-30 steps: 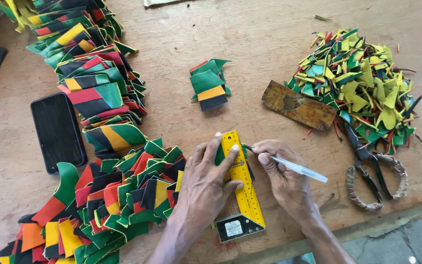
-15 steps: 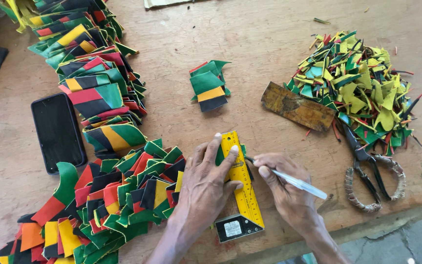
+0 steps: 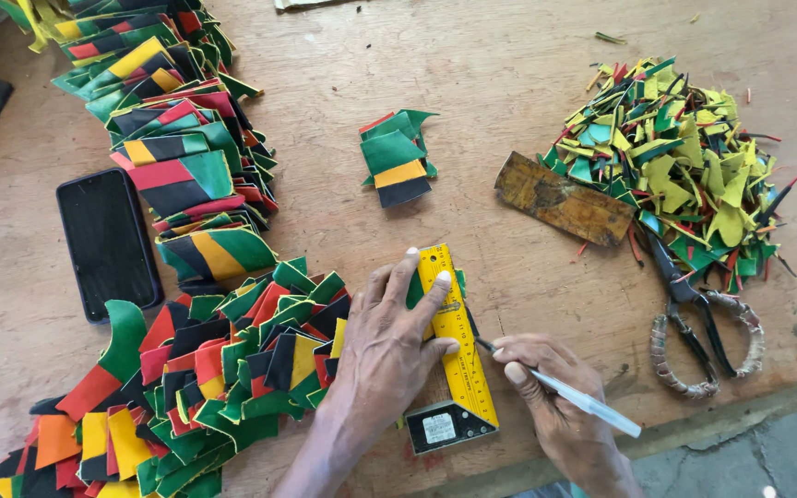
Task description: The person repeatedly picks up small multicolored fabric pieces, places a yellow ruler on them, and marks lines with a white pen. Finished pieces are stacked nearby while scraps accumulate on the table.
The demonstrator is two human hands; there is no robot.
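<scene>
Fingers (image 3: 417,286) over ruler (image 3: 458,350), green piece (image 3: 414,291) seemingly beneath

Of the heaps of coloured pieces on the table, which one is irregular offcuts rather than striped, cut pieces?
The pile of scraps at upper right, beside the scissors: jagged yellow-green bits, unlike the striped pieces elsewhere.

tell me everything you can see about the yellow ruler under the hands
The ruler is a yellow try square with black markings along its blade and a dark block at its near end bearing a pale label. It lies flat on the wooden table, running from near the table's edge away from the person. The left hand presses it down over a green piece. The right hand holds a pen with its tip against the ruler's right edge.
</scene>
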